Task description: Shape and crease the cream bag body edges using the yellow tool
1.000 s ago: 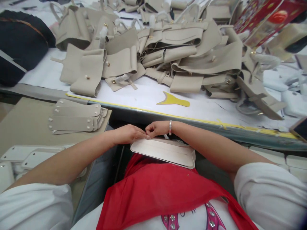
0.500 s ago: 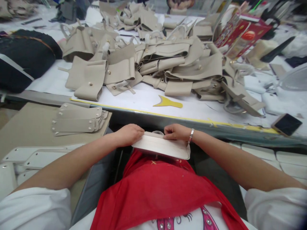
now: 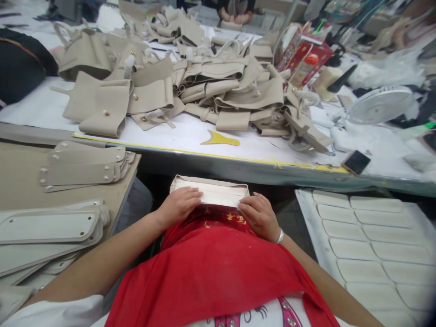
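A pale, box-shaped bag piece (image 3: 218, 192) rests over the lap, at the top of the red apron, with its long pale face turned up. My left hand (image 3: 182, 204) lies on its left part, fingers pressed together along the near edge. At its right end my right hand (image 3: 260, 215) grips the corner with bent fingers; the thumb is hidden. Raised rims show along the far edge and at both ends of the piece.
Beige bag parts (image 3: 204, 86) are heaped on the white table (image 3: 163, 134) ahead. A yellow template (image 3: 220, 138) and a phone (image 3: 356, 162) lie near its edge. Strap pieces (image 3: 83, 168) are stacked left; pale panels (image 3: 371, 236) lie right. A person's hands (image 3: 236, 19) show far off.
The bag piece has turned, so its rim now shows at the far side. My right hand has moved down to its near right corner. The view has shifted to the right.
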Demonstrator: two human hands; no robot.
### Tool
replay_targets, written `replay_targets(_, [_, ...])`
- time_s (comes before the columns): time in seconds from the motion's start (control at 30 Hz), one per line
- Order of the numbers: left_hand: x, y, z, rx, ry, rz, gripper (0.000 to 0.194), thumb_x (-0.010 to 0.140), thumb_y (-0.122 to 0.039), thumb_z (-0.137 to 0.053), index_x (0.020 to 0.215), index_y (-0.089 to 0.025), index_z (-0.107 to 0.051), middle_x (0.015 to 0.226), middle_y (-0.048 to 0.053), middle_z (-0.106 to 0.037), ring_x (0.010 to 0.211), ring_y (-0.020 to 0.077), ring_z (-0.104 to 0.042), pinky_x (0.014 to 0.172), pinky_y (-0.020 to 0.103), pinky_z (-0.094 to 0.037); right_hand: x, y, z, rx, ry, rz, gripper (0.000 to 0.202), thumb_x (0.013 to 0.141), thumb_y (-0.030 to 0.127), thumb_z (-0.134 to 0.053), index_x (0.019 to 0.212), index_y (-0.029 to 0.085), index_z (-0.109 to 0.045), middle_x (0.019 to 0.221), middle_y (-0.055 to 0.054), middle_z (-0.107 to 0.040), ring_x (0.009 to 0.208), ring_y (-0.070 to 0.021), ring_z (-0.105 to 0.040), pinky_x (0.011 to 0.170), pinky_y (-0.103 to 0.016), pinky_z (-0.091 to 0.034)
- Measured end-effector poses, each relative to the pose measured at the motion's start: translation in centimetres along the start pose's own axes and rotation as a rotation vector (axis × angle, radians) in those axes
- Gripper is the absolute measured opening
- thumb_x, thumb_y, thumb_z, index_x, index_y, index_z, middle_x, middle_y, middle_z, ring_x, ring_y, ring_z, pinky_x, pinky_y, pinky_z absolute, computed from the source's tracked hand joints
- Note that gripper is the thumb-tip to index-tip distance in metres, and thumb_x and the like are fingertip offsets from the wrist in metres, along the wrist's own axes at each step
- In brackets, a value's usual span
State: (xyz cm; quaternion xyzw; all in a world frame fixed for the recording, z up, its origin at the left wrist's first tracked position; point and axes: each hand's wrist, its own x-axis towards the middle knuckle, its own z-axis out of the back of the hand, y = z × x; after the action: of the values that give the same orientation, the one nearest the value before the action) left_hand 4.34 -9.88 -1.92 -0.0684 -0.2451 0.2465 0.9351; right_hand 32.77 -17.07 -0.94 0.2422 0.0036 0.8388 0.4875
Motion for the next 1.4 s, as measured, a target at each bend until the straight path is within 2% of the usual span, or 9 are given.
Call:
replay_targets(0.17, [0.2,-0.3,0.0,0.05,0.025,-0.017,0.017,0.085,-0.015,-0.047,0.087,-0.016,-0.064,0.107,0.007,-0.066,0.104,0.0223,-0.059,0.089,0.039,-0.048,-0.6,-0.2,-0.1,0.002,-0.007,0.004,0.012,0.084,0.02,-0.052,0.086,0.023,-0.063,0.089,-0.002,-0.066,0.088,-0.0139,-0.056,0.099,-0.036,-0.031])
replay_targets(0.5, [0.9,-0.6,0.3,0.137,0.103,-0.056,0.018,0.084,-0.014,-0.048,0.087,-0.016,-0.065,0.11,0.008,-0.065,0.105,0.0234,-0.058,0.09,0.039,-0.048,0.2,-0.7,-0.4,-0.05,0.013,0.025,0.01,0.083,0.021,-0.053,0.081,0.023,-0.063,0.088,-0.001,-0.067,0.089,-0.0141,-0.057,0.1,-0.035,-0.03])
replay_targets(0.63, [0.5,-0.4,0.5,0.125,0.097,-0.103,0.017,0.086,-0.017,-0.048,0.092,-0.016,-0.064,0.114,0.01,-0.063,0.111,0.0242,-0.054,0.092,0.041,-0.046,-0.2,-0.9,-0.1,-0.02,0.043,0.106,0.011,0.083,0.02,-0.054,0.081,0.025,-0.064,0.086,0.001,-0.068,0.086,-0.0126,-0.059,0.099,-0.034,-0.032])
replay_targets(0.77, [0.6,-0.2,0.9,0.117,0.086,-0.132,0.017,0.087,-0.017,-0.047,0.091,-0.017,-0.064,0.116,0.009,-0.062,0.118,0.0238,-0.049,0.095,0.041,-0.045,-0.5,-1.1,-0.1,-0.015,0.062,0.063,0.012,0.084,0.021,-0.055,0.085,0.028,-0.065,0.087,0.002,-0.068,0.089,-0.0137,-0.059,0.099,-0.035,-0.03])
replay_targets(0.87, [1.0,-0.2,1.0,0.121,0.093,-0.11,0.015,0.086,-0.018,-0.049,0.087,-0.017,-0.064,0.119,0.008,-0.06,0.119,0.0241,-0.048,0.096,0.04,-0.044,-0.1,-1.0,-0.2,-0.04,0.047,0.044,0.012,0.084,0.023,-0.055,0.083,0.027,-0.065,0.085,0.002,-0.068,0.088,-0.0137,-0.059,0.099,-0.035,-0.029])
replay_targets(1.0, [1.2,-0.3,0.4,0.075,0.049,-0.028,0.013,0.085,-0.02,-0.051,0.086,-0.016,-0.063,0.114,0.01,-0.062,0.103,0.0205,-0.058,0.091,0.036,-0.048,0.4,-0.9,-0.3,-0.076,0.033,0.05,0.013,0.084,0.023,-0.054,0.08,0.026,-0.065,0.084,0.002,-0.068,0.085,-0.0131,-0.059,0.099,-0.034,-0.029])
replay_targets(1.17, [1.1,-1.2,-0.8,0.024,-0.038,0.089,0.019,0.085,-0.021,-0.051,0.101,-0.018,-0.062,0.111,0.008,-0.064,0.1,0.0184,-0.059,0.089,0.035,-0.049,0.0,-0.9,-0.7,-0.011,0.077,-0.019,0.013,0.084,0.025,-0.053,0.079,0.026,-0.065,0.083,0.001,-0.067,0.085,-0.0128,-0.058,0.102,-0.034,-0.024])
replay_targets(1.4, [1.7,-1.6,-1.1,0.06,-0.032,0.086,0.016,0.084,-0.019,-0.052,0.091,-0.019,-0.066,0.101,0.004,-0.069,0.093,0.0206,-0.058,0.081,0.037,-0.051,0.0,-0.3,-1.1,-0.072,0.079,-0.055,0.017,0.084,0.023,-0.05,0.073,0.025,-0.062,0.081,0.002,-0.066,0.083,-0.0127,-0.057,0.104,-0.036,-0.021])
